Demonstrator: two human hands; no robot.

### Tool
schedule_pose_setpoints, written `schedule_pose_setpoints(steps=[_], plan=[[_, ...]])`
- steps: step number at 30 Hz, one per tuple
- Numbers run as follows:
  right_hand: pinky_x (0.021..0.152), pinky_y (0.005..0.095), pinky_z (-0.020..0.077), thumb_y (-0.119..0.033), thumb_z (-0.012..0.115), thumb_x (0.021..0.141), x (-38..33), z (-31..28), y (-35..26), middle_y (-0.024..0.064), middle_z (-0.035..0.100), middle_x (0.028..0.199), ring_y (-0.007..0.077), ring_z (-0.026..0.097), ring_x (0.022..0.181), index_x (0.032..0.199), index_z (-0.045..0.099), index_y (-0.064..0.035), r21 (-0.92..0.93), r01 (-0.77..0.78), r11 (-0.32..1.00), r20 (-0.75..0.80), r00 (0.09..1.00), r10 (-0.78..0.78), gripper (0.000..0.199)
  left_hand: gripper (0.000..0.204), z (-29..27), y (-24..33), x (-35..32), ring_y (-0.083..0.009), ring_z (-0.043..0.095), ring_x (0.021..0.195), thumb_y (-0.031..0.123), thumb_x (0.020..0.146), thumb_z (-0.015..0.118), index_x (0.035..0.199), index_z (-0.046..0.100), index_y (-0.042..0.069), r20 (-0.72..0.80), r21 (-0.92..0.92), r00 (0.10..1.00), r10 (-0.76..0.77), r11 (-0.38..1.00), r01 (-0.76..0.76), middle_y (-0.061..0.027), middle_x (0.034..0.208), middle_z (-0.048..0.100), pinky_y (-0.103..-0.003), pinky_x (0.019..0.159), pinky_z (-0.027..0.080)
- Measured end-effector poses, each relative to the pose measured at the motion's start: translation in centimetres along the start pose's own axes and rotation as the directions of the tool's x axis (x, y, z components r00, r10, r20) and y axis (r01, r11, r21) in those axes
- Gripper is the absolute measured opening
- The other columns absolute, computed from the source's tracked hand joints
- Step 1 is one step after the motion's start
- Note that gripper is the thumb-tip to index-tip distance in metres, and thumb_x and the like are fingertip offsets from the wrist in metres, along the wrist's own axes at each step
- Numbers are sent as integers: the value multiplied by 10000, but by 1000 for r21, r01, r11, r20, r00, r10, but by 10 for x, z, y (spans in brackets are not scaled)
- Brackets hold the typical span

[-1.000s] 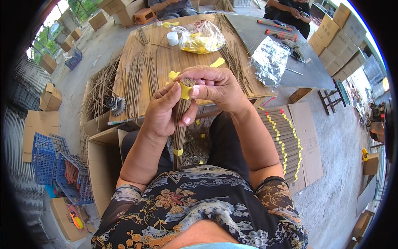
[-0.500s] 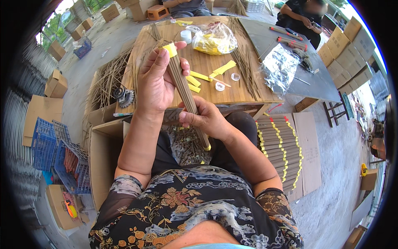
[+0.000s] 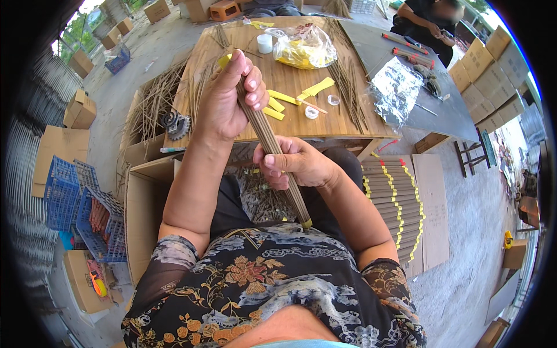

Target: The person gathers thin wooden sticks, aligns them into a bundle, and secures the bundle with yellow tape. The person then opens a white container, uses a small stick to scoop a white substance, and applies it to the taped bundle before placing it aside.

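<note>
A bundle of thin brown incense sticks (image 3: 266, 133) slants across in front of me, its upper end up and left. My left hand (image 3: 227, 98) is wrapped round the upper part, its thumb over the yellow paper band, which now shows only in part. Lower down, my right hand (image 3: 297, 162) grips the same bundle with the thumb on top. A small yellow wrap covers the lower tip, close to my shirt. Beyond the hands, yellow paper strips (image 3: 275, 110) lie on the wooden table (image 3: 243, 43), beside a thin pinkish stick (image 3: 313, 106) and a small white roll (image 3: 311, 112).
Finished banded bundles (image 3: 394, 197) lie in a row on cardboard at my right. An open cardboard box (image 3: 148, 214) stands at my left, near blue crates (image 3: 61, 191). On the table are a clear bag of yellow strips (image 3: 304, 49) and loose sticks (image 3: 348, 81). A co-worker (image 3: 426, 26) sits far right.
The left thumb has moved up over the yellow band, and its fingers have closed more round the bundle. My right hand has shifted slightly right, and the bundle's lower end has come nearer my body.
</note>
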State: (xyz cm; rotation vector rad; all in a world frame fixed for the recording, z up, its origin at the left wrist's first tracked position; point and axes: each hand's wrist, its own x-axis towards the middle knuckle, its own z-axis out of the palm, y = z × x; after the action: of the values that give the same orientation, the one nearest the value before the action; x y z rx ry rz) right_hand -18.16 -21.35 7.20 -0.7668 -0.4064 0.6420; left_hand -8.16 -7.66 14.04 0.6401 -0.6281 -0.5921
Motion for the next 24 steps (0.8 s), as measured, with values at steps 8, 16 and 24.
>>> schedule_pose_setpoints(steps=[8,16,24], plan=[[631,248,462,-251,602,833,-5,4,-9,47,547,788,140,558,667,1074,467,-1,-250,77,965,-107,988,-107,373,253,4,7,10,-138,493,511,296,816,623,740,493,93,-178,73,982,67,996,-55,-28,630,518,-267,493,420],[538,182,408,-206,536,883,-28,6,1,-14,522,703,57,490,586,975,526,-2,-563,-37,826,-307,937,-167,224,266,33,14,10,-141,459,531,287,821,620,717,481,85,-564,255,772,292,951,-174,-18,621,482,-268,506,415],[495,177,399,-220,534,882,-59,10,-1,-12,505,677,50,464,534,964,526,-10,-415,92,905,-265,940,-217,225,420,29,-9,14,-259,578,866,443,832,534,958,535,43,-147,245,963,226,951,-186,-142,917,597,-365,801,467]])
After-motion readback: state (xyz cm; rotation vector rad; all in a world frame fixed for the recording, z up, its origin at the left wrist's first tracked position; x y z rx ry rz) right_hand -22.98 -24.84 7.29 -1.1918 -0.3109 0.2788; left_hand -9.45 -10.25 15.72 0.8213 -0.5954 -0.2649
